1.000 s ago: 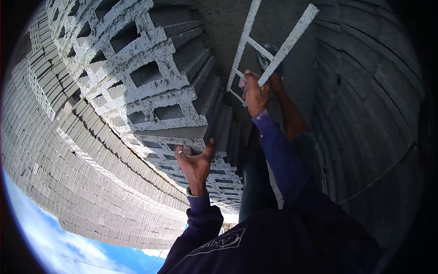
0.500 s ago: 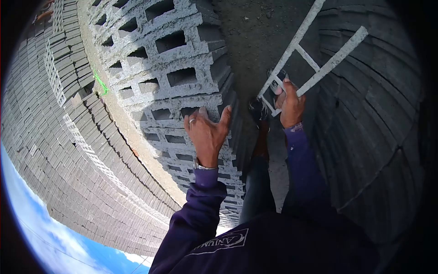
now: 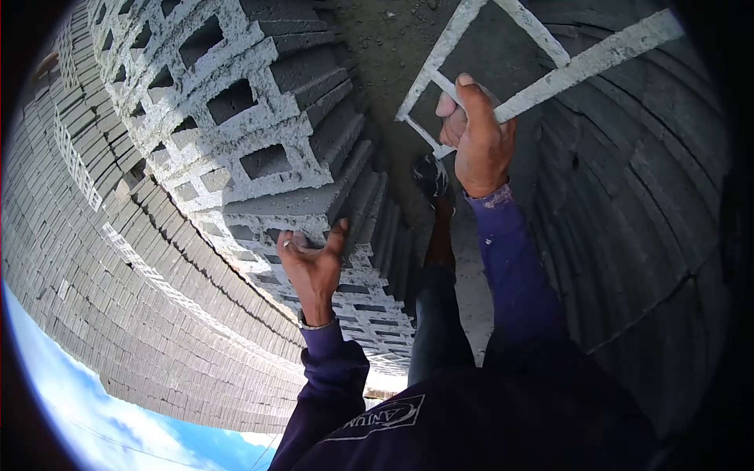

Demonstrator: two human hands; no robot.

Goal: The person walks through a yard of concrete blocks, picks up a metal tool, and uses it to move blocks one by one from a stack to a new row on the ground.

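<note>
My left hand (image 3: 312,271) grips the near edge of a grey hollow concrete block (image 3: 302,206) in a tall stack, thumb on one side and fingers curled at its hollow face. This block lies at an angle to its neighbours. In my right hand (image 3: 483,145) is a whitish, cement-crusted frame (image 3: 593,67) with long side bars and crossbars, like a small ladder. My fingers wrap round a bar near its lower end, and the frame slants up to the right.
More stacked blocks (image 3: 263,161) rise ahead on the left. Beyond them stand long rows of grey blocks (image 3: 78,259). A dark, curved-looking stack (image 3: 628,212) runs along the right. Between the stacks are a dirt path (image 3: 385,47) and my shoe (image 3: 430,174).
The stack appears further left and turned, and a block now sits askew at my left hand. My left hand is lower and further left. The frame has come closer and up, with my right hand.
</note>
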